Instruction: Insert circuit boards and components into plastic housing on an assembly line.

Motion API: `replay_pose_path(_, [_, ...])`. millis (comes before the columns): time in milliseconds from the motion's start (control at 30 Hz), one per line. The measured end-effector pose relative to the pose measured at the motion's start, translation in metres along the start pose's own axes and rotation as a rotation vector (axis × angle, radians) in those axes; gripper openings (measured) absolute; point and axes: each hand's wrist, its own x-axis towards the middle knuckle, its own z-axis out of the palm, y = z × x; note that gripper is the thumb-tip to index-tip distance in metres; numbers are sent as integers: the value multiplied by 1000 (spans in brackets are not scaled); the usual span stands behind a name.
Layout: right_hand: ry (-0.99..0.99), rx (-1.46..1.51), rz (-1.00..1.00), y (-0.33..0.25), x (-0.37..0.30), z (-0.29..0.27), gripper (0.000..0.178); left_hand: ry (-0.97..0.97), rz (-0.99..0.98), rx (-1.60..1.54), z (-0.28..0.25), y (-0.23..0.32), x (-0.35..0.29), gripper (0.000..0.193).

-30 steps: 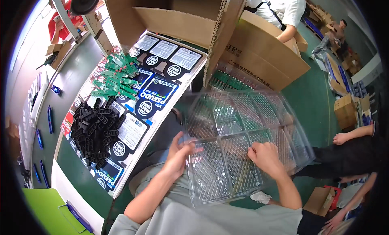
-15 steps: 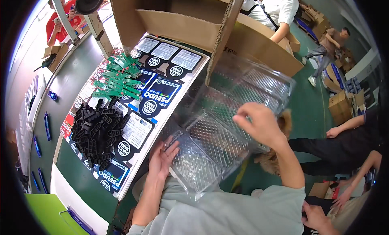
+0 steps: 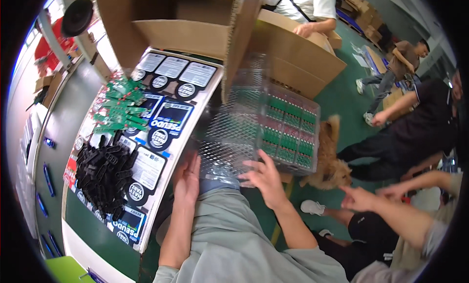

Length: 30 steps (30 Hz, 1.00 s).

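An unfilled clear plastic tray [image 3: 229, 122] with a textured base stands between my hands, steeply tilted in front of my lap. My left hand [image 3: 187, 183] lies along its near left side, fingers stretched and close together. On the near right, my right hand [image 3: 264, 178] has its fingers spread at the tray's corner; whether they press on it I cannot tell. Beyond that hand sits a tray filled with green circuit strips [image 3: 288, 129] in several compartments. On the bench to the left lie a pile of black plastic casings [image 3: 105, 173] and a heap of green circuit strips [image 3: 119, 104].
An open cardboard box [image 3: 181, 36] stands at the bench's far end, with another box [image 3: 298, 53] beside it. Printed sheets [image 3: 171, 122] cover the work board. Blue pens [image 3: 48, 179] lie at far left. A brown dog [image 3: 325, 161] and several people are close on the right.
The clear tray has swung left and upright, uncovering the tray filled with green strips. My right hand has come down and nearer. The dog and a co-worker's pointing hand have come into fuller view.
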Motion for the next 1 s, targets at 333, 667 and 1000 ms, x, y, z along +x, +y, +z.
replay_pose_path(333, [48,68,169,10,81,9,88,21,-25,-36,-35,-1,63,47])
replay_pose_path(667, [164,80,261,50,128,-28,76,108,-91,40,-26,-23,85,62])
replay_pose_path(1000, [528,437,148,65,144,25,59,92,-87,-33,-24,-39,127,63])
